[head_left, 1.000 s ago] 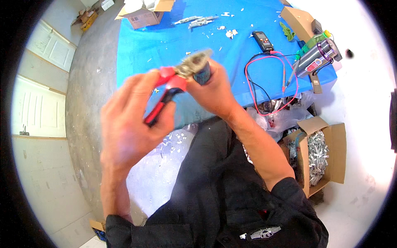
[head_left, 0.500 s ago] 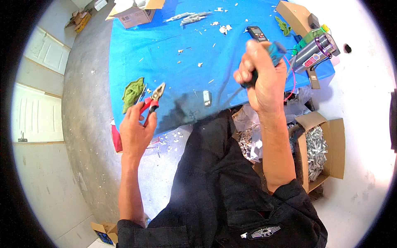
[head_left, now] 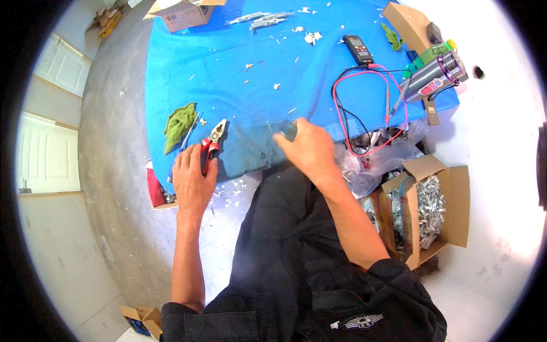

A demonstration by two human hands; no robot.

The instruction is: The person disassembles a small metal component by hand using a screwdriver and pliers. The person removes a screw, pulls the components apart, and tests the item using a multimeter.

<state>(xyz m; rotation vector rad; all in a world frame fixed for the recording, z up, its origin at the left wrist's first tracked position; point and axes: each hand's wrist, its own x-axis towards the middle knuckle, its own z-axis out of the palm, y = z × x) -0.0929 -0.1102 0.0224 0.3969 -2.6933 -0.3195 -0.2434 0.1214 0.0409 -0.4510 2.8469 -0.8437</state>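
"So, what lies nearest, counting from the middle of the view?"

"At nine o'clock, the left hand [head_left: 195,179]. Its thumb and fingers straddle the red handles of the pliers [head_left: 213,140], though I cannot tell whether they squeeze. The pliers lie at ten o'clock on the blue table cover [head_left: 228,91], nose pointing away."

"And the right hand [head_left: 310,149]?"

"At two o'clock, thumb and forefinger pinched on a small dark piece [head_left: 289,131] at the table's near edge (the fingers hide much of it, so I won't name it)."

"How should both be handled?"

"I'd hold the piece by its sides, low and level, since the cover looks wrinkled and could let it slip. For the pliers, I'd take the handles well back from the pivot, so no skin gets nipped."

"Anything in the way farther out?"

"Beyond the pliers, a green cloth [head_left: 180,126] at ten, close enough to snag. The flask [head_left: 428,78] at two and the meter [head_left: 358,50] at one are well apart; metal tubes [head_left: 268,23] sit farthest, at twelve."
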